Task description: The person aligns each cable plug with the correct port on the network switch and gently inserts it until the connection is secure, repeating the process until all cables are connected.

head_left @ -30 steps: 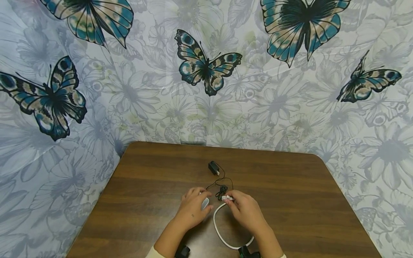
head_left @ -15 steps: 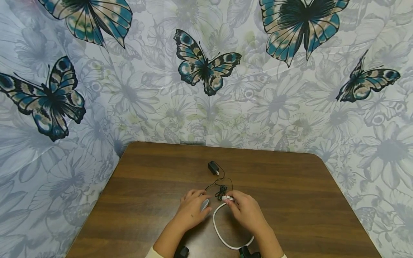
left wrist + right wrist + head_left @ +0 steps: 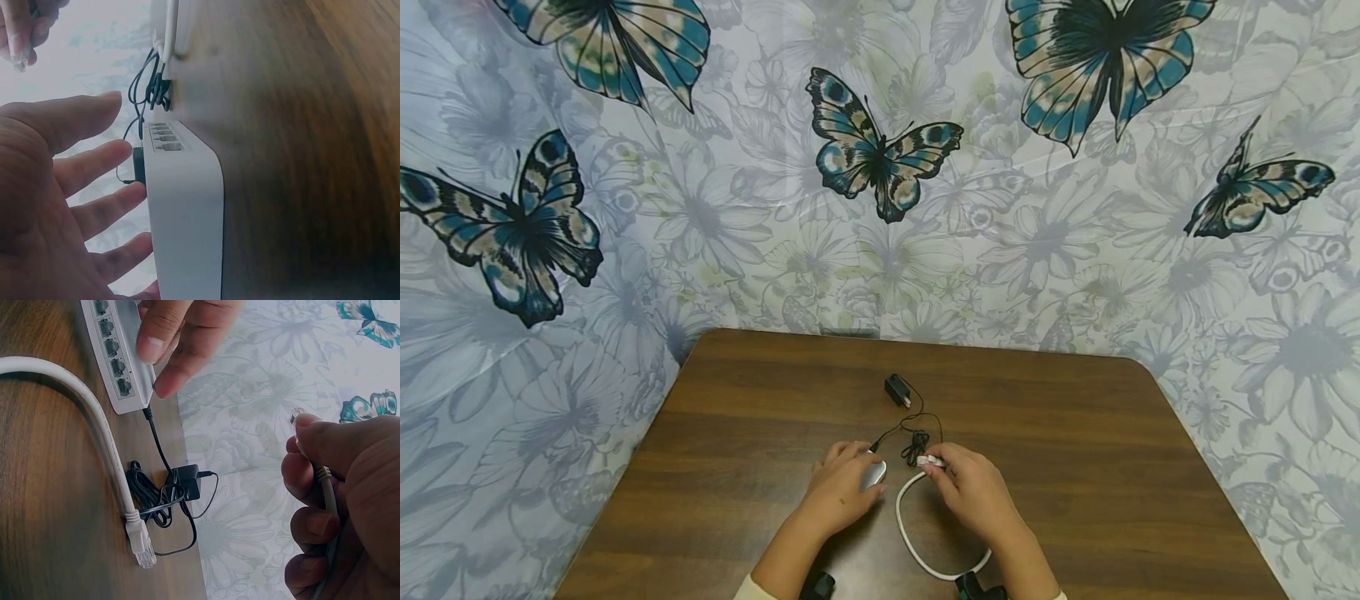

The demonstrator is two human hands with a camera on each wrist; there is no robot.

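My left hand (image 3: 838, 492) lies over a small white network switch (image 3: 184, 206). In the left wrist view its fingers are spread, with the fingertips along the switch's upper edge. A row of ports (image 3: 112, 347) shows on the switch's side, and a black power cord (image 3: 157, 440) runs from its end. Held up above the table, the clear plug (image 3: 296, 417) of a white Ethernet cable (image 3: 330, 494) is pinched between thumb and finger of my right hand (image 3: 973, 492). Another clear-tipped plug (image 3: 140, 544) lies on the table on a curved white length of cable (image 3: 898, 515).
Beyond the hands, a black power adapter (image 3: 896, 389) lies on the wooden table (image 3: 760, 375). Its thin cord is gathered into a bundle (image 3: 914, 447) close to the right fingertips. A butterfly-patterned cloth (image 3: 730, 250) hangs behind the table's far edge.
My left hand has slid slightly left, uncovering more of the switch and the cord's end at it. My right hand keeps its place with the Ethernet cable.
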